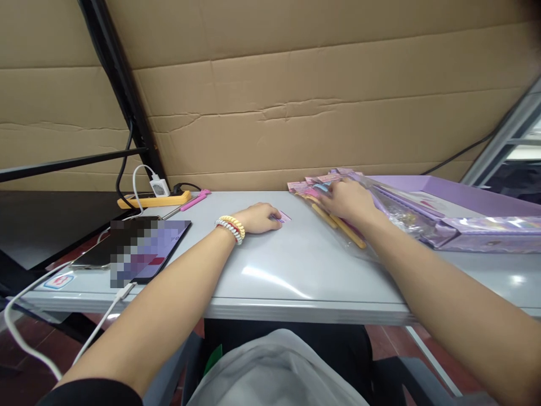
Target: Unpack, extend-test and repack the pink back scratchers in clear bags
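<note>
**Item 1: small pink card point(285, 216).** It lay flat on the grey table point(296, 270), near the middle of the far side. The left hand point(260, 219) rested loosely curled beside it, fingertips on its near edge. Whether they pinched the card or only pressed it could not be told. The card was judged very light, thin and easily bent. With so little edge showing above the smooth top, it was probably best lifted at a corner or slid along first.

**Item 2: stack of clear packets point(321, 181).** They lay to the right of the card, well apart from it, with pink printed inserts and wooden sticks point(340, 226) inside. The right hand point(346, 200) lay spread palm-down on top, fingers apart and closed round nothing. The film looked glossy and was judged slippery, so the stack was likely to fan out under a sideways push. The sticks appeared to be the stiffest part and the firmest place to take hold.

**Item 3: purple box point(465, 194).** It lay just beyond the packets, at the right end of the table.

**Item 4: sundries, left end of the table.**
- Dark tablet point(169, 242) with a white cable
- Yellow power strip point(156, 199)
- Pink pen point(195, 200)
- Bead bracelets point(231, 228), on the left wrist
</note>
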Action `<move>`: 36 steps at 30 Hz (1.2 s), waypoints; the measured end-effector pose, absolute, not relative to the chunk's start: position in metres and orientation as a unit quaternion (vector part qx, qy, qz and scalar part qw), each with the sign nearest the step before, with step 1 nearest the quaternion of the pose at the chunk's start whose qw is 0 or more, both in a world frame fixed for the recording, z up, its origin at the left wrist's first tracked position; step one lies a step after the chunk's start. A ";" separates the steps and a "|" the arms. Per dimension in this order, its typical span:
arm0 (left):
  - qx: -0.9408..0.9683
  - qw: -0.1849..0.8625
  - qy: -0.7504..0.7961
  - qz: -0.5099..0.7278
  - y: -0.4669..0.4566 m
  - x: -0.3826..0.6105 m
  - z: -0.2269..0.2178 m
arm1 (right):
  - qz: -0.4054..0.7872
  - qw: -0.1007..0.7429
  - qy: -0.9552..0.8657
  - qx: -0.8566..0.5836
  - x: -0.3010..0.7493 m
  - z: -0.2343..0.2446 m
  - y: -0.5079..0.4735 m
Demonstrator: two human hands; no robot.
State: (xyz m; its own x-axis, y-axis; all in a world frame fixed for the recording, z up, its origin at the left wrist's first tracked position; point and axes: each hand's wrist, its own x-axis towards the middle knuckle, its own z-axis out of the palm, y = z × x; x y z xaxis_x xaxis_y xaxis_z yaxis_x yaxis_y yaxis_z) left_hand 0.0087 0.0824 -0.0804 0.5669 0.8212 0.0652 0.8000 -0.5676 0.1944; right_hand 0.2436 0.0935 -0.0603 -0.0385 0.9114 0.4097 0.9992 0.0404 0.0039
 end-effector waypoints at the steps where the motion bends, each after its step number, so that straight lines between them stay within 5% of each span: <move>1: 0.883 0.071 0.459 0.075 0.082 0.009 -0.080 | -0.156 0.152 -0.700 -0.680 0.244 -0.059 0.093; 36: 0.880 0.065 0.464 0.076 0.085 0.006 -0.083 | -0.112 0.129 -0.643 -0.746 0.274 -0.049 0.095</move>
